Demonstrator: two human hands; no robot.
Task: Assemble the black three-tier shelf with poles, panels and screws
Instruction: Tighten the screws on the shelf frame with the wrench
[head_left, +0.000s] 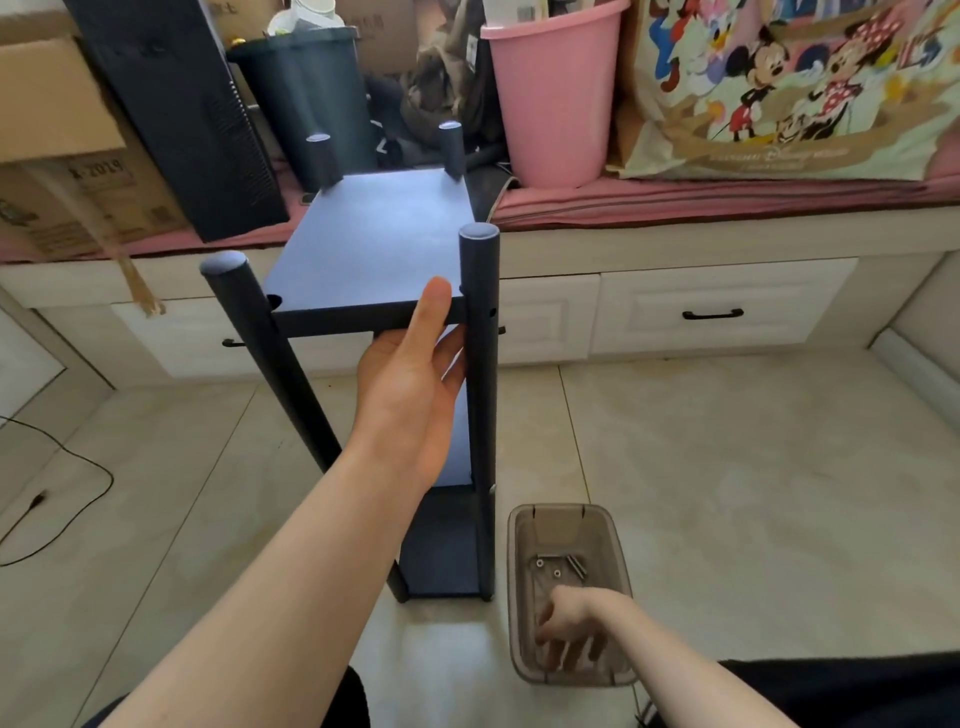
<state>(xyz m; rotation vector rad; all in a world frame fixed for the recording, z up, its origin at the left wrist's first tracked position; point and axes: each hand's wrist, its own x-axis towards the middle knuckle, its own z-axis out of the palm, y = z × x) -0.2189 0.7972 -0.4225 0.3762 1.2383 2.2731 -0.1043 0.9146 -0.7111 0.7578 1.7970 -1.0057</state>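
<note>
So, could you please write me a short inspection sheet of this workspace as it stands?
Surface: pale tiled floor, glossy.
Job's things: black shelf upright on the floor, top panel between four poles; near right pole shows open side holes; loose screws lie in a translucent plastic bin.
Clutter: pink bucket, dark bin, cardboard boxes and a cartoon-print bag on the bench.
Grippers: left hand grips the top panel's front edge; right hand reaches into the plastic bin, grasp unclear.
Cables: black cable on the floor, far left.
Surroundings: white drawers under the bench.
</note>
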